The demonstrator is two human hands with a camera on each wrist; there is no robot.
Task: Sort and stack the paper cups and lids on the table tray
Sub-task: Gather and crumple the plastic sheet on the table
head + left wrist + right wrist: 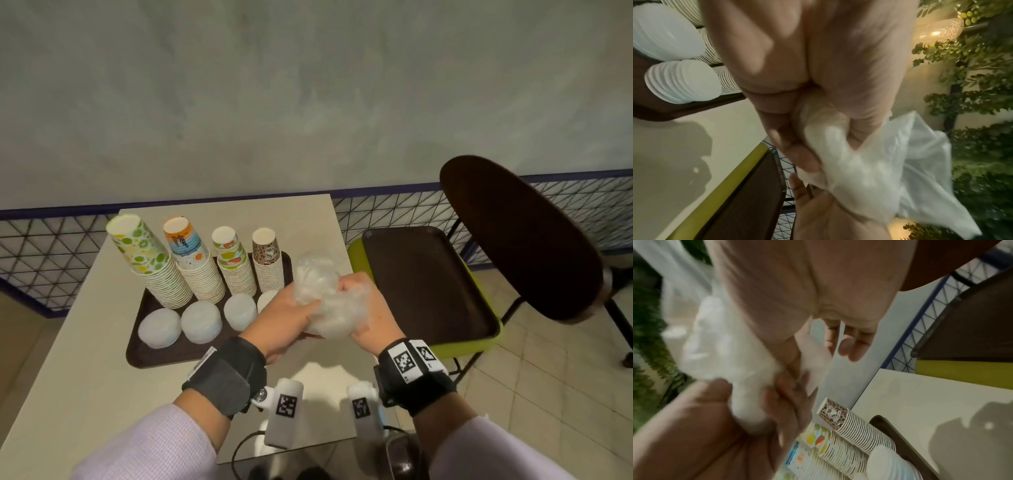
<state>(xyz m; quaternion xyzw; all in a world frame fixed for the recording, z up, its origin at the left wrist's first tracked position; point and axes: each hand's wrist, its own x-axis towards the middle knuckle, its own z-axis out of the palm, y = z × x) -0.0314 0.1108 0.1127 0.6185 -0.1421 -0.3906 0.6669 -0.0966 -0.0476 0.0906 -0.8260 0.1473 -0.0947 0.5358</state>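
Table (85, 329) carries tray (161, 356): four cup stacks (202, 270), lid piles (201, 322) in front. Left hand (284, 318) and right hand (370, 308) both clutch crumpled plastic bag (325, 298).

Empty brown tray (428, 287) on green chair seat (479, 342); dark chair back (520, 236); wire-mesh railing (51, 246); grey wall (308, 85).

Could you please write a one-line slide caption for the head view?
Both hands, left hand and right hand, crumple a clear plastic bag above the tray of stacked cups and lids.
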